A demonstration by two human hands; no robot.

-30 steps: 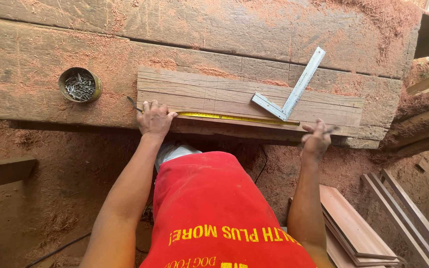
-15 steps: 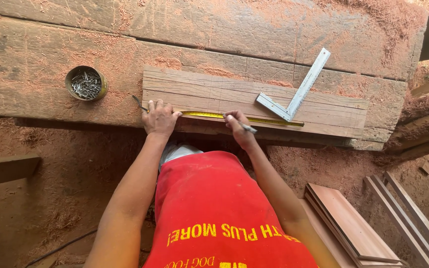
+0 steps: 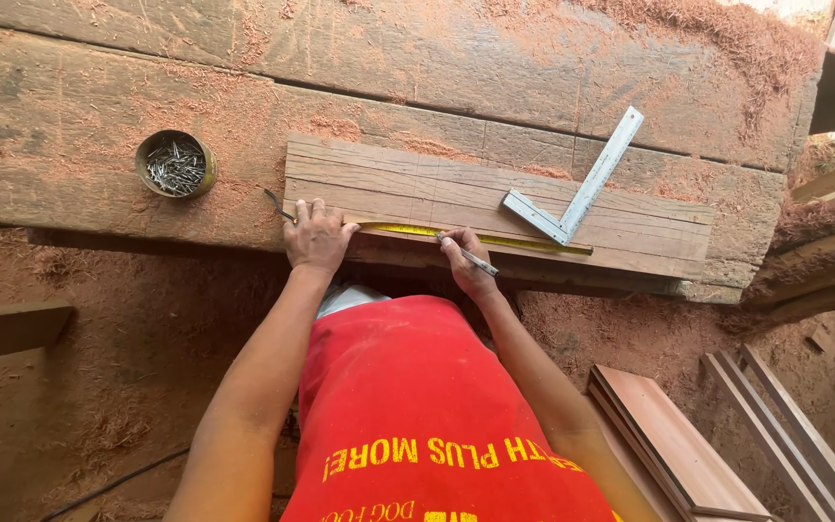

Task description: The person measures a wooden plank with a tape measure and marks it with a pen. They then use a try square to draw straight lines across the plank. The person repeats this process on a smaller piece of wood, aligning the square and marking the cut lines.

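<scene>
A wooden plank point(image 3: 495, 198) lies across a rough, sawdust-covered workbench point(image 3: 417, 77). A yellow tape measure point(image 3: 514, 239) runs along the plank's near edge. My left hand point(image 3: 316, 237) presses flat on the tape's left end at the plank's near left corner. My right hand point(image 3: 466, 263) grips a pencil point(image 3: 471, 256), its tip touching the plank right beside the tape, near the middle. A metal try square point(image 3: 577, 188) rests on the plank to the right of my right hand.
A round tin of nails point(image 3: 176, 164) stands on the bench to the left of the plank. Reddish boards point(image 3: 674, 435) are stacked on the sawdust floor at lower right. A timber piece point(image 3: 12, 329) lies at left.
My right hand came in from the plank's right end to its middle, with the pencil tip now down by the tape. My left hand stayed on the tape's left end.
</scene>
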